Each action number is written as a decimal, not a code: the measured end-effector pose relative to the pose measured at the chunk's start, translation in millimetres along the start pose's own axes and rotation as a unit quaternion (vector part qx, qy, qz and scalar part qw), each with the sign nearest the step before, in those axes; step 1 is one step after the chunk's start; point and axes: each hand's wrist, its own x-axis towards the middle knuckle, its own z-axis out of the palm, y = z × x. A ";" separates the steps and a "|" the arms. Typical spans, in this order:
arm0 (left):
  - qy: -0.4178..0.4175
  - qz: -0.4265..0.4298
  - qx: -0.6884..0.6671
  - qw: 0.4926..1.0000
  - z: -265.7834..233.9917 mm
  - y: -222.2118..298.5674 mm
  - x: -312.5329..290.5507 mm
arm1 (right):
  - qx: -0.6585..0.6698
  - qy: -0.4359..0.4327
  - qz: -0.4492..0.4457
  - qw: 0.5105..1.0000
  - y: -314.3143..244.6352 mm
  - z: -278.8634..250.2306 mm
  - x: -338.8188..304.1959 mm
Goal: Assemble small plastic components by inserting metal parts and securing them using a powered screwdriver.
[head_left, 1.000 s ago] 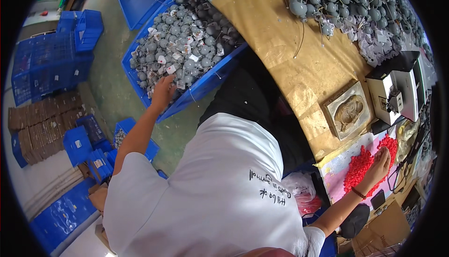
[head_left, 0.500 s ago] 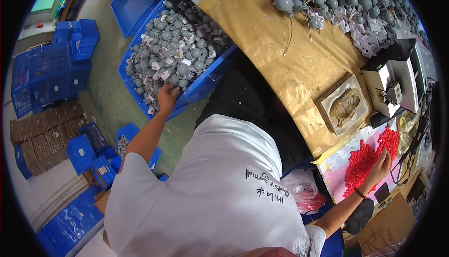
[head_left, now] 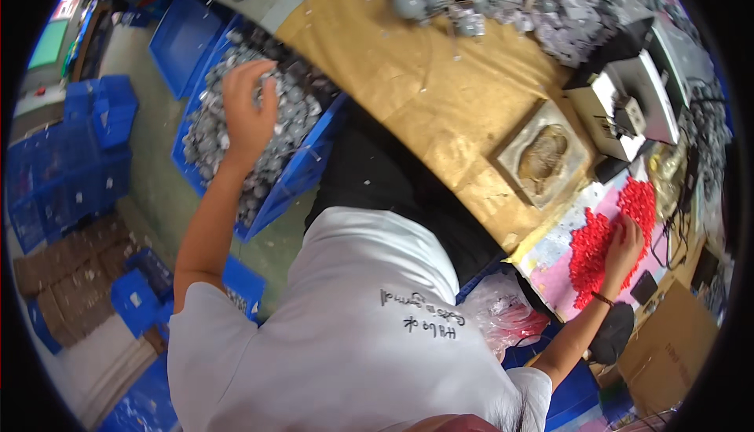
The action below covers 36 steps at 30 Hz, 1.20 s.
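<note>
My left hand (head_left: 248, 111): fingers curled, thumb parted from them, above grey balls (head_left: 294, 110) heaped in blue bin (head_left: 301, 178). My right hand (head_left: 624, 250): at red pieces (head_left: 587, 253) piled on pink sheet (head_left: 558, 280); cannot tell whether fingers pinch any.

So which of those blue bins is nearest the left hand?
The large bin beside the table, heaped with round grey parts: the left hand hangs right over it, while the other blue bins stand farther off.

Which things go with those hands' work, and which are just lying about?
Apparently in use:
grey round parts in the blue bin, near the left hand
red pieces at the right hand

Apparently lying about:
cardboard box
clear plastic bag
blue crates
</note>
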 end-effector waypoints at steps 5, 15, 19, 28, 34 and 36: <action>-0.086 0.269 -0.087 0.955 105.6 93.5 68.9 | 0.012 0.018 0.021 1.000 -11.0 -2.9 4.2; -0.205 0.317 0.243 0.894 193.1 172.7 112.2 | -0.025 0.028 0.031 0.999 -10.3 -3.4 2.8; -0.262 0.340 0.281 0.858 181.7 149.4 120.2 | 0.007 0.053 0.028 0.998 -11.8 -7.4 0.0; -0.215 0.367 0.015 0.905 146.8 154.7 106.6 | 0.217 0.137 0.095 0.962 -32.6 -31.3 -4.8; -0.401 -0.043 -0.483 0.777 153.4 251.3 50.7 | 0.451 0.103 0.109 0.880 -89.6 -33.0 9.0; -0.380 -0.079 -0.488 0.782 170.8 262.0 30.3 | 0.489 0.082 0.101 0.862 -114.9 -33.3 14.1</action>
